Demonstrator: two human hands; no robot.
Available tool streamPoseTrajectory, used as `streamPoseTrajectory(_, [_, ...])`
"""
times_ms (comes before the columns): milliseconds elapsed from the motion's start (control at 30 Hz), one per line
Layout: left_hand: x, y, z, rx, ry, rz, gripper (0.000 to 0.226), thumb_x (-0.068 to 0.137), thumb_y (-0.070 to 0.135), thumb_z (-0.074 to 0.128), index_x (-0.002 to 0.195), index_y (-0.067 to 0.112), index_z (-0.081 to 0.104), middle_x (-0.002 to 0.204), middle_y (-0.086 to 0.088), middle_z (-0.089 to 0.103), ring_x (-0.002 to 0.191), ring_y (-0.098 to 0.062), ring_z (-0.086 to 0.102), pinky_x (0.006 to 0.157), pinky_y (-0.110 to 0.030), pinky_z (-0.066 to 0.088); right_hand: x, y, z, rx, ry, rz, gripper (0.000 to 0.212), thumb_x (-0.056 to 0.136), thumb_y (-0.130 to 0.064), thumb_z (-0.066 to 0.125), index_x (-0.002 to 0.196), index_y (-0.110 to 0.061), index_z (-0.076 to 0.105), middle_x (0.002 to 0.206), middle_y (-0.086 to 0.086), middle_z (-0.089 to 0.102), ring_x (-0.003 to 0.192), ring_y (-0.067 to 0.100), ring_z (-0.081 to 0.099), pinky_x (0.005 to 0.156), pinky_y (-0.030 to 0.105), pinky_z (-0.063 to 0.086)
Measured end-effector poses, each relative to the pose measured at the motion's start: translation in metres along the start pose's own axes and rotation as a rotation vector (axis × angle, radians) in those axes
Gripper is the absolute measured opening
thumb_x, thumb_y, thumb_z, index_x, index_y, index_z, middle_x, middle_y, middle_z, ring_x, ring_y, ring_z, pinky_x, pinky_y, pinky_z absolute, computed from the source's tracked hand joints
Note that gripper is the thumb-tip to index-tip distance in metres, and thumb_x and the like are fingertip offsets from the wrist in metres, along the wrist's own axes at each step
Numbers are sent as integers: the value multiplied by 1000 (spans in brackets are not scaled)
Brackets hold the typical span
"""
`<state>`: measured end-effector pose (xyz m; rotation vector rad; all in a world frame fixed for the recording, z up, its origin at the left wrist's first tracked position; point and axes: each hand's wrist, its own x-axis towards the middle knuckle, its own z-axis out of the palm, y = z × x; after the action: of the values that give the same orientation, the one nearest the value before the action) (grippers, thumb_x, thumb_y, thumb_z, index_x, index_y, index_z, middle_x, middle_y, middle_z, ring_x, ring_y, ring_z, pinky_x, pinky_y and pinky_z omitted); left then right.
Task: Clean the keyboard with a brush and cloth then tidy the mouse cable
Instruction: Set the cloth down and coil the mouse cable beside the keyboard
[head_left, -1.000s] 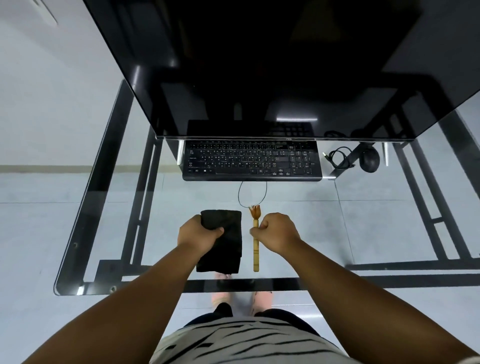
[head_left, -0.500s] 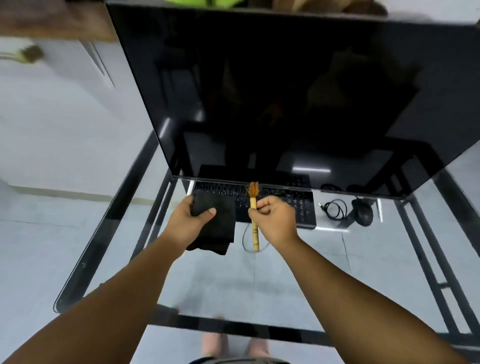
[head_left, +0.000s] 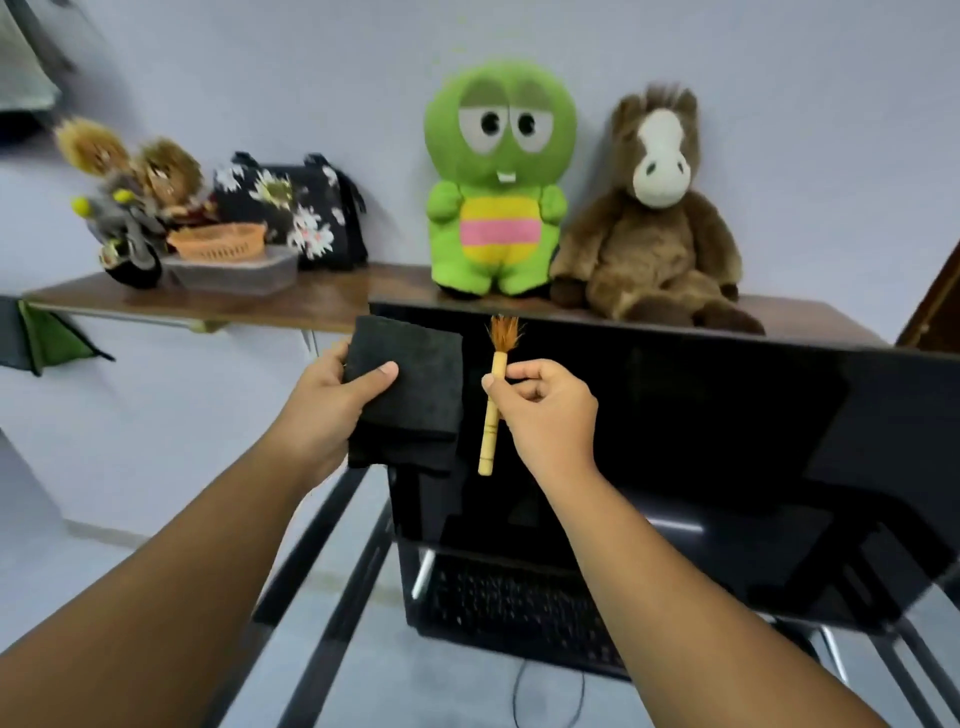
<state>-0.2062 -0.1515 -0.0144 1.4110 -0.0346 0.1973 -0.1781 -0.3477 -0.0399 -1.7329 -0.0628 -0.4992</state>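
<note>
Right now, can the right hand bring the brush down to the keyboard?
Probably yes: the right hand holds the brush raised before the monitor; nothing lies between it and the keyboard below.

Keyboard (head_left: 519, 618) below the monitor (head_left: 727, 441): keys blurred, legends unreadable, its right part hidden behind the right forearm. Monitor's right side cut by the frame edge; its upper left corner hidden behind the cloth (head_left: 410, 384). Cable (head_left: 519, 696) below the keyboard runs off the bottom edge. Mouse not visible. Left hand (head_left: 332, 400) fingers hidden behind the cloth, only the thumb shows.
</note>
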Motion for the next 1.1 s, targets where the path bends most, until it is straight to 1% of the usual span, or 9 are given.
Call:
streamPoseTrajectory(200, [80,71,-58,-42,37,90,30,96,9,56,125,13,56,116,-5,70,104,-22,69,80,-37,56,66,-68,62,25,93,-136,18,73,-33,81,79,-22,68,61,-5,69,63,7,67,69,28,55])
streamPoseTrajectory(333, [131,97,-84,-58,46,85,27,95,11,59,120,19,58,112,-6,72,97,-26,71,76,-50,58,116,-98,103,11,87,-172,26,65,-43,77,76,-23,65,63,-4,69,65,14,70,72,43,58])
streamPoseTrajectory(400, [159,104,-92,-55,26,62,27,94,10,61,119,18,59,110,-10,72,95,-29,71,76,-54,57,141,-108,121,-50,121,-178,23,68,-40,78,73,-23,64,64,-3,70,64,16,70,71,42,58])
streamPoseTrajectory(500, [191,101,-97,9,7,-4,27,92,8,63,117,15,60,105,-11,73,90,-28,72,71,-46,58,171,-108,140,-189,139,-129,24,70,-38,79,70,-22,63,66,-2,70,66,18,70,72,39,57])
streamPoseTrajectory(600, [219,92,-100,134,-51,-84,33,84,2,70,114,12,62,101,-14,73,90,-32,72,77,-50,58,194,-101,158,-342,101,-78,25,71,-34,80,66,-18,62,69,-2,68,73,20,67,72,32,55])
streamPoseTrajectory(800, [251,62,-106,291,-117,-251,44,75,-1,75,115,10,60,104,-17,71,97,-37,68,87,-57,53,209,-73,190,-726,-72,23,32,72,-37,80,86,-10,70,88,6,69,88,26,66,61,25,40])
streamPoseTrajectory(933, [270,50,-113,599,-134,-244,56,73,11,80,123,10,54,113,-11,66,104,-29,63,96,-45,51,217,-56,211,-914,-170,83,27,73,-34,78,87,-12,69,97,5,72,94,24,69,56,23,39])
streamPoseTrajectory(1000, [272,49,-113,843,-97,-210,58,79,16,78,129,10,49,121,-11,60,111,-27,57,96,-35,47,220,-50,218,-976,-188,104,26,74,-28,74,90,-9,71,103,7,73,96,23,70,61,23,44])
streamPoseTrajectory(1100, [276,44,-113,1073,-57,-164,68,78,26,80,134,8,44,125,-10,57,114,-26,55,93,-33,48,224,-42,225,-1033,-226,137,15,75,-25,74,80,-15,63,107,6,72,98,22,70,71,27,53])
